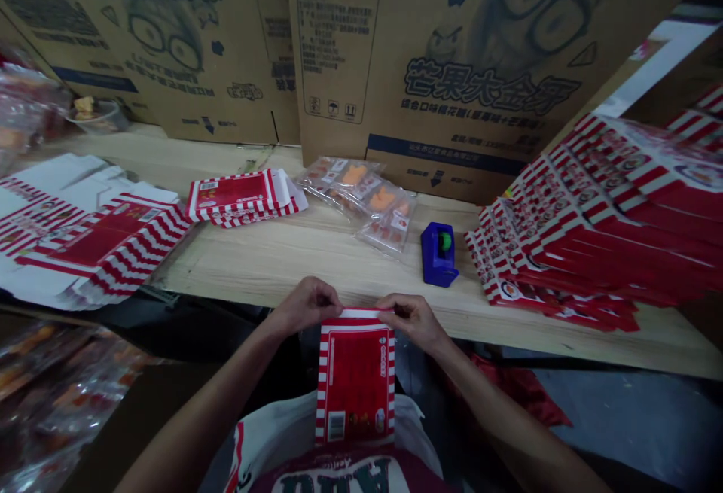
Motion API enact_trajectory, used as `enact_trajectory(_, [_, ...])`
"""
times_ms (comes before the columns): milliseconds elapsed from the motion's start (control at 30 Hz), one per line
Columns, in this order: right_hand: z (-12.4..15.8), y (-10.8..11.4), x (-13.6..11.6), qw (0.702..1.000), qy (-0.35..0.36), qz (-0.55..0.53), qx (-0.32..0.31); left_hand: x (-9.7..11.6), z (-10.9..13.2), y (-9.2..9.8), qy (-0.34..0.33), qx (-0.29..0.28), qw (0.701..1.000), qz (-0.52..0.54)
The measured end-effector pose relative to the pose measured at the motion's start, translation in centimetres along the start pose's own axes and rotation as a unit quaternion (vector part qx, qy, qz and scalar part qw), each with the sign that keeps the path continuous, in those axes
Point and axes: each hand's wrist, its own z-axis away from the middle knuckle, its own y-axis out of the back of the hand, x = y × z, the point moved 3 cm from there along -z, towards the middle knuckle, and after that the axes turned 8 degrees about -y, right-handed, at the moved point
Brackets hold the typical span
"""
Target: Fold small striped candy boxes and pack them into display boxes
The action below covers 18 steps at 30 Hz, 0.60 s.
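I hold a red box with red-and-white striped edges (355, 380) upright against my chest, just in front of the wooden table's edge (294, 267). My left hand (305, 305) pinches the box's top flap at its left corner, fingers closed. My right hand (411, 318) pinches the same flap at its right corner, fingers closed too. A barcode shows at the box's lower left.
Flat striped cartons (96, 233) lie at the left; a folded one (242, 196) sits further back. Clear snack packets (367, 203) and a blue tape dispenser (439, 254) are mid-table. A slanted stack of finished boxes (593, 229) fills the right. Large cardboard cases (452, 64) stand behind.
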Motion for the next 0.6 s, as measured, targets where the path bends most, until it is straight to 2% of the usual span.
enact_trajectory(67, [-0.2, 0.1, -0.2, 1.0, 0.004, 0.01, -0.002, 0.5, -0.4, 0.2, -0.009, -0.027, 0.999, -0.033])
enact_trajectory(133, [-0.1, 0.4, -0.6, 0.999, 0.023, 0.027, 0.002, 1.3, -0.3, 0.1, -0.046, -0.031, 0.994, -0.091])
enact_trajectory(233, [0.7, 0.5, -0.8, 0.996, 0.069, 0.052, 0.029, 2.1, 0.8, -0.6, -0.116, -0.013, 0.982, -0.148])
enact_trajectory(300, [1.4, 0.0, -0.6, 0.991, 0.101, 0.062, 0.061, 1.7, 1.7, -1.4, -0.147, 0.013, 0.979, -0.139])
enact_trajectory(367, [2.0, -0.8, 0.0, 0.986, 0.117, 0.061, 0.106, 0.7, 2.3, -2.2, -0.145, 0.066, 0.984, -0.077])
enact_trajectory(500, [2.9, -2.7, 1.3, 0.976, 0.084, 0.022, 0.199, -1.9, 2.6, -4.0, -0.068, 0.156, 0.976, 0.136])
enact_trajectory(533, [3.0, -2.9, 1.6, 0.978, 0.068, 0.011, 0.197, -2.4, 2.5, -4.3, -0.046, 0.168, 0.969, 0.178])
enact_trajectory(600, [2.8, -2.9, 1.8, 0.989, 0.039, -0.001, 0.144, -3.2, 2.4, -4.7, -0.008, 0.19, 0.954, 0.23])
